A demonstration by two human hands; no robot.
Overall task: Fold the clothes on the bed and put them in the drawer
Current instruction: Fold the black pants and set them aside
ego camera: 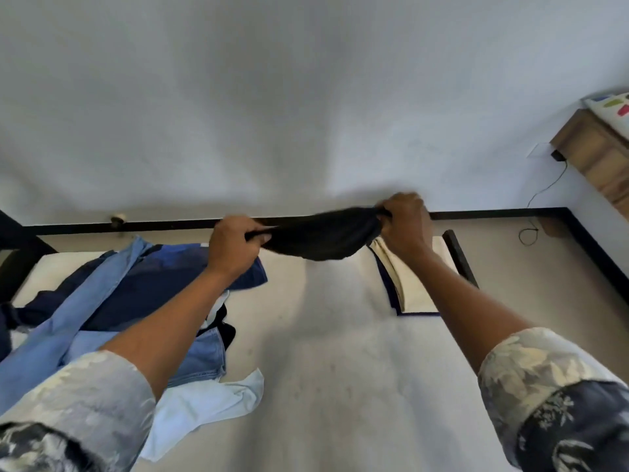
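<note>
Skip the blue clothes heap [129, 291] at near left of the mattress [340, 362]. Above the mattress far edge, bunched black garment [320, 238], ends gripped in curled fingers of left hand [233, 248] and right hand [406, 224]. Shake open, square edges, lay flat.

The single wide-angle head camera looks forward and down across the bed [340, 369], close, toward the white wall [306, 97].

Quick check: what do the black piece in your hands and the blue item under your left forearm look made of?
The black piece: soft, thin, matte cloth, fibre unclear; it sags limply between the left hand and right hand. The blue item: likely denim, faded mid-blue with a stitched seam along its edge.
</note>
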